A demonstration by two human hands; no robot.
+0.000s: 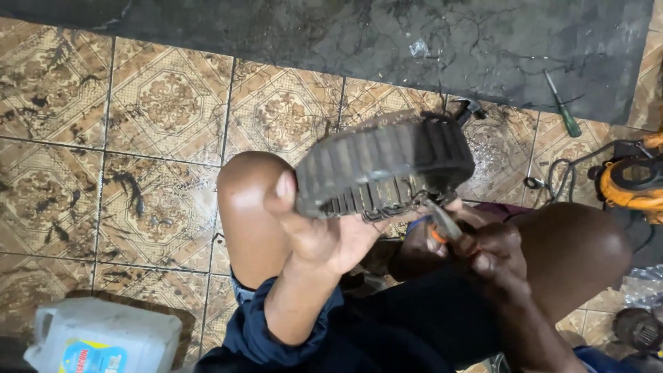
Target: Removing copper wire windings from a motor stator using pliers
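The fingers of the left hand (324,231) are curling up under a dark, round, ribbed metal core (385,166), the thumb pressing flat against its near rim, so the hand is gripping it firmly and holding it up above the knees. The core is looking grimy and slotted, with thin laminated ridges running around its curved side and frayed wire ends hanging from its lower edge. The right hand (494,259) is closing tightly around the orange handles of a pair of pliers (442,224), whose slim metal tip is reaching into the core's underside. Both bare knees are framing the work, above dark shorts. Below lies a patterned brown ceramic tile floor (159,131), worn and stained. A green-handled screwdriver (563,110) is resting on a cracked dark mat (345,34), an orange power tool (632,183) is sitting at the right edge, and a white plastic jug (103,338) is standing at the lower left.
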